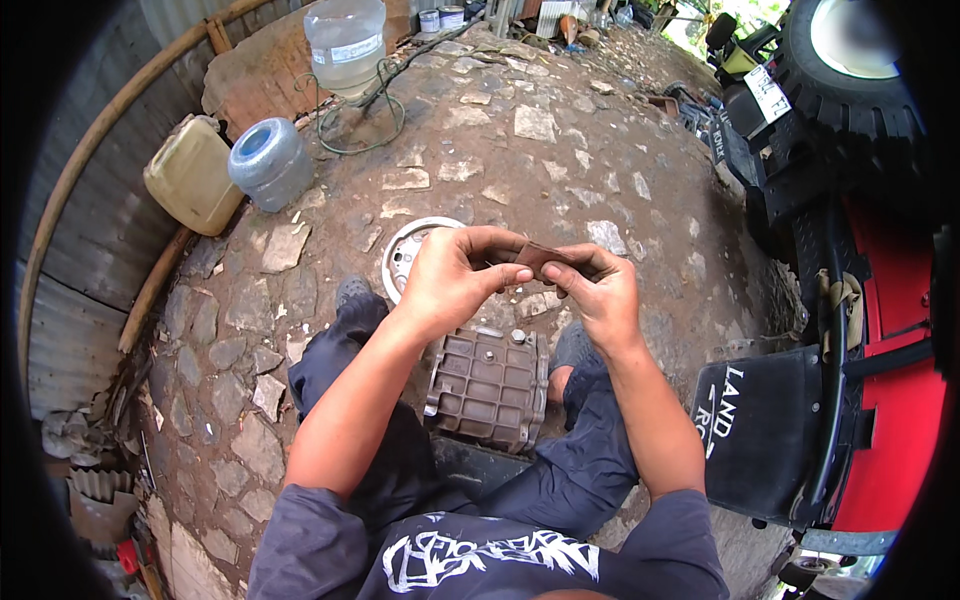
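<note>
Between my two hands, held up in front of me, is a small brown folded piece (537,255) that looks like sandpaper. My left hand (450,272) pinches its left side between thumb and fingers. On the other side, my right hand (603,290) grips it with the thumb pressed over the front. Below them a ribbed metal gearbox casing (485,388) stands on the ground between my legs. A round pale metal plate with holes (399,262) lies just beyond it, partly hidden behind my left hand.
Uneven stone paving (440,180) surrounds me. At the left stand a yellowed jerrycan (190,178) and a blue water jug (270,165), with a clear jug (346,50) and a looped green hose (375,140) farther off. A red vehicle (905,400) with a black mudflap (755,440) borders the right.
</note>
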### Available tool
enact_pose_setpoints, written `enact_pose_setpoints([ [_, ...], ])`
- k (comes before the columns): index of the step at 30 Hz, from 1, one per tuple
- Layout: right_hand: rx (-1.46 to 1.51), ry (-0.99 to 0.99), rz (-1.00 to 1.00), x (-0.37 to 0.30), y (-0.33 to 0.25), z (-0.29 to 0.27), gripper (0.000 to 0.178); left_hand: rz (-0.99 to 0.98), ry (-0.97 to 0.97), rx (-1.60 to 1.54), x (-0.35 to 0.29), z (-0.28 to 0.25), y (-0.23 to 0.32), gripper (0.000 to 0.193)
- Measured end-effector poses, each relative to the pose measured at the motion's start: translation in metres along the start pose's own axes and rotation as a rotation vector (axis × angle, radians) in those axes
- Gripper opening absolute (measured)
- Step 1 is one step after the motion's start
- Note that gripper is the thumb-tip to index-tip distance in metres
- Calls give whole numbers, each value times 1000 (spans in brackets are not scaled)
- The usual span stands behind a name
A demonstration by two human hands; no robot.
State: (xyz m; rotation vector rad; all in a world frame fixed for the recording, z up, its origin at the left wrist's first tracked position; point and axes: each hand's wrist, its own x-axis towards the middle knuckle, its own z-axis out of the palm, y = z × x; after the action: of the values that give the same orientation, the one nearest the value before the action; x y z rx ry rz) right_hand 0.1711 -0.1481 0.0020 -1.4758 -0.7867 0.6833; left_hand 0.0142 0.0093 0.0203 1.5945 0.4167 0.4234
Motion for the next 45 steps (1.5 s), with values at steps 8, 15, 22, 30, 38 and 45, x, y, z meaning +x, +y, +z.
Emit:
enact_pose_setpoints([
  [8, 49, -7, -12, 1, 3, -1, 24, -14, -7, -5, 0, 3, 0, 27],
  [15, 25, 23, -19, 2, 1, 1, 24, 15, -29, -58, 2, 4, -6, 28],
  [22, 36, 32, -4, 2, 0, -2, 26, -88, -39, -198, 8, 10, -24, 36],
  [30, 31, 19, -25, 6, 2, -6, 24, -6, 39, -176, 7, 19, -24, 31],
  [38, -25, -3, -14, 6, 0, 2, 28, -43, 101, -83, 6, 17, -25, 27],
  [45, -59, 15, -28, 5, -2, -1, 27, -43, 67, -92, 4, 17, -17, 33],
])
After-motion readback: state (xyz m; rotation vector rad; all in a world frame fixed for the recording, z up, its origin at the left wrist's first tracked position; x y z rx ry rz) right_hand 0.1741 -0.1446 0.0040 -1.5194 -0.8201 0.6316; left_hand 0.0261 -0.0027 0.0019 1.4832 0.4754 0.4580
